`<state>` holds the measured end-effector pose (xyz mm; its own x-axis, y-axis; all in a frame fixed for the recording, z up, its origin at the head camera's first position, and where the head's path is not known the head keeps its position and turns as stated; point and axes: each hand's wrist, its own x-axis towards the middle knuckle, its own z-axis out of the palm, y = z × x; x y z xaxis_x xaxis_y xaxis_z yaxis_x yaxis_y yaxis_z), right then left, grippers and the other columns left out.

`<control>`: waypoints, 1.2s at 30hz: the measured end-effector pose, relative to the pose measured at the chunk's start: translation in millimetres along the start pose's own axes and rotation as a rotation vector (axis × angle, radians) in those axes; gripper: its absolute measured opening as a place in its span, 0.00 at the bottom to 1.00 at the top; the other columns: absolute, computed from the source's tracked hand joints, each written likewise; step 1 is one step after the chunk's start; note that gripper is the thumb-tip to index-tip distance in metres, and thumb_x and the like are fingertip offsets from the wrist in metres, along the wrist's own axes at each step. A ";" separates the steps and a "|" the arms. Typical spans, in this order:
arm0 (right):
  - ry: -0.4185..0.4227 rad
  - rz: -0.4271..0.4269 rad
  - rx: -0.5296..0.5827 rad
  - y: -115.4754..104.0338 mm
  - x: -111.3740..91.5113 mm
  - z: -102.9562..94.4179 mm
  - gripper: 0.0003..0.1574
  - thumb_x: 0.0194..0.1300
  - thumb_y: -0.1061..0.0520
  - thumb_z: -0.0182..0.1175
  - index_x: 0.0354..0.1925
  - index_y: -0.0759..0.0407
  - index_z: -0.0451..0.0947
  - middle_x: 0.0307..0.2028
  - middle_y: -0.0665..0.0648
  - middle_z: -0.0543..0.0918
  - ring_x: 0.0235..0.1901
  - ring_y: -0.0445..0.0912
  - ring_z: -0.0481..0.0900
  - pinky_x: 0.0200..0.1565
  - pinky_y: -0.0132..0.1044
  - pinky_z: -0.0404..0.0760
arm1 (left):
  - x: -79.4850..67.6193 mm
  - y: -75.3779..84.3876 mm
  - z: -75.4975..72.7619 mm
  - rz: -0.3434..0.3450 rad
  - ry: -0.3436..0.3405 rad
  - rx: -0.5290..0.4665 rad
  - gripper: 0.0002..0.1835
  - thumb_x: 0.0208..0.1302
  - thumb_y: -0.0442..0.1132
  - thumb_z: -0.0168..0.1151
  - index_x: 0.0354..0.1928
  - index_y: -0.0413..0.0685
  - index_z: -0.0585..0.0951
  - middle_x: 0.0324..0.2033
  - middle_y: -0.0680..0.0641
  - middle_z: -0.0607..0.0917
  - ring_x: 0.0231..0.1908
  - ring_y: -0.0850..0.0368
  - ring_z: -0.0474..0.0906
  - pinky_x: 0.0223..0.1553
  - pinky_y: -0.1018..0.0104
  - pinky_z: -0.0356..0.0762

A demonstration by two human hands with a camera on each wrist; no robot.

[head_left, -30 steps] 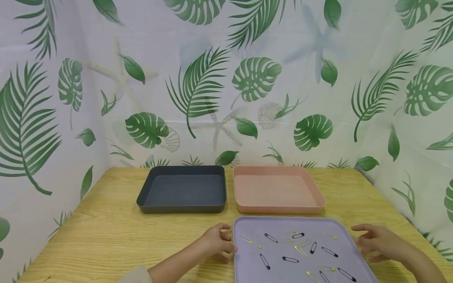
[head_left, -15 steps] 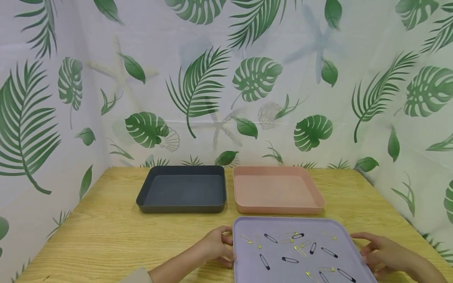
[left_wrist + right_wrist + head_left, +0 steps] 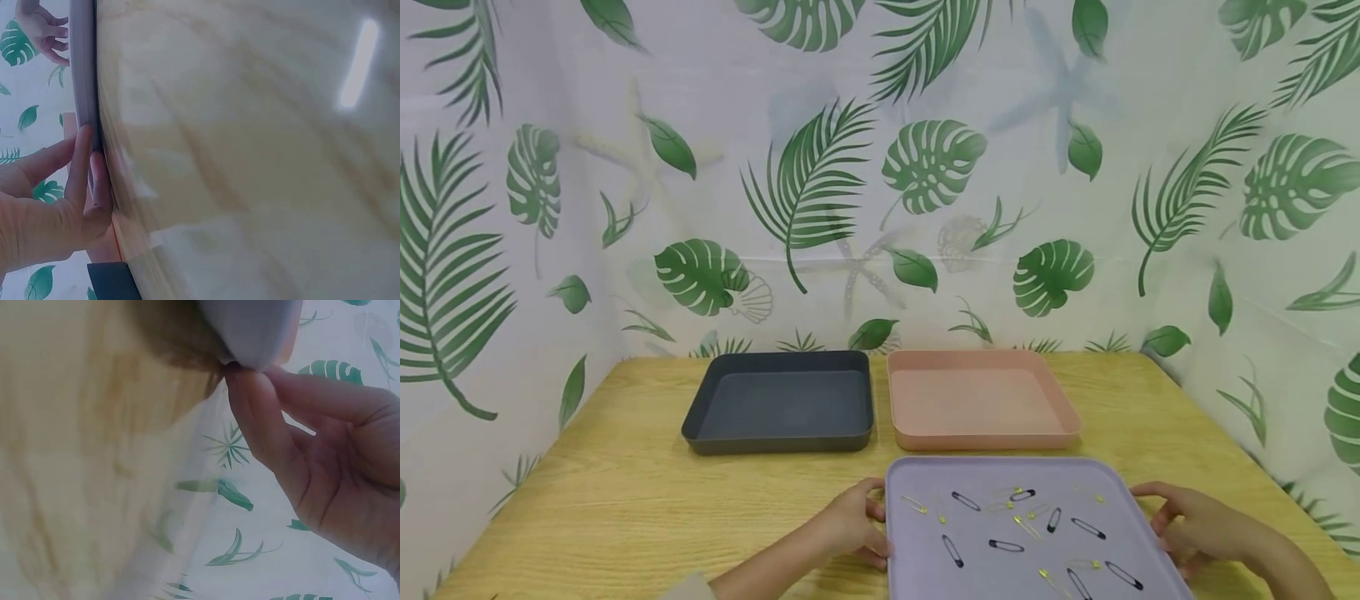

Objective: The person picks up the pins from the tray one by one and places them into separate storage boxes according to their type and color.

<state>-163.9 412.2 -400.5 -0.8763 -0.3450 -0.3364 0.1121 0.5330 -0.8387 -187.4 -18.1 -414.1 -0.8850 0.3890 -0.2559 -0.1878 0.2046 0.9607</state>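
Note:
A lilac tray (image 3: 992,579) lies at the front of the table, with several black safety pins (image 3: 1006,547) and several yellow safety pins (image 3: 1026,527) scattered over it. At its left side my left hand (image 3: 853,525) grips the edge, the thumb and fingertips on the rim. My right hand (image 3: 1206,529) holds the opposite edge. From the left wrist, the tray (image 3: 81,69) is seen edge-on, with fingers of the left hand (image 3: 53,215) against its rim and underside. In the right wrist view, thumb and forefinger of the right hand (image 3: 331,444) meet at the tray's edge (image 3: 250,331).
Behind the lilac tray stand a dark blue-grey tray (image 3: 782,442) on the left and a pink tray (image 3: 988,439) on the right, with nothing in either. All rest on a wood-grain table (image 3: 625,500). A leaf-patterned curtain (image 3: 850,300) surrounds the back and sides.
My right hand has moved in from beside the lilac tray to its right edge. My left hand has closed up on the left edge. The head view has shifted slightly.

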 end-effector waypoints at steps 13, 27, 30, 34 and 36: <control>-0.007 0.011 -0.035 -20.9 11.4 15.7 0.40 0.50 0.72 0.50 0.59 0.81 0.47 0.31 0.61 0.67 0.26 0.51 0.74 0.22 0.40 0.78 | -7.2 -5.5 -19.3 0.015 0.009 0.005 0.45 0.36 0.07 0.58 0.63 0.29 0.58 0.32 0.40 0.69 0.20 0.52 0.74 0.24 0.60 0.80; -0.003 -0.024 -0.030 -30.9 24.0 34.2 0.39 0.49 0.73 0.51 0.59 0.80 0.48 0.31 0.61 0.67 0.26 0.51 0.74 0.23 0.44 0.80 | -18.7 -8.0 -40.7 0.006 0.011 0.033 0.44 0.38 0.08 0.57 0.63 0.27 0.56 0.33 0.40 0.69 0.21 0.52 0.74 0.25 0.60 0.80; 0.007 -0.018 -0.036 -34.4 25.6 38.0 0.39 0.49 0.73 0.51 0.59 0.80 0.49 0.30 0.61 0.67 0.26 0.50 0.73 0.23 0.44 0.80 | -21.4 -8.8 -43.9 0.015 0.021 0.031 0.44 0.37 0.08 0.57 0.63 0.27 0.56 0.33 0.40 0.69 0.21 0.52 0.74 0.24 0.60 0.80; 0.005 -0.010 -0.030 -38.3 28.3 42.6 0.39 0.51 0.73 0.52 0.60 0.79 0.50 0.31 0.61 0.66 0.26 0.51 0.74 0.23 0.43 0.79 | -23.7 -12.5 -49.0 0.027 0.037 0.020 0.45 0.35 0.08 0.55 0.63 0.27 0.56 0.33 0.40 0.69 0.21 0.52 0.74 0.23 0.59 0.80; 0.003 -0.007 -0.029 -40.3 29.6 45.0 0.39 0.51 0.73 0.52 0.60 0.79 0.50 0.32 0.61 0.66 0.26 0.51 0.75 0.23 0.42 0.79 | -24.4 -14.8 -52.2 0.031 0.039 0.018 0.45 0.35 0.08 0.55 0.63 0.27 0.55 0.33 0.40 0.69 0.21 0.52 0.74 0.23 0.59 0.80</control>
<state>-173.2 345.8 -396.0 -0.8783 -0.3462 -0.3296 0.0928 0.5528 -0.8281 -185.4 -77.6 -416.5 -0.9061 0.3605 -0.2212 -0.1525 0.2095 0.9658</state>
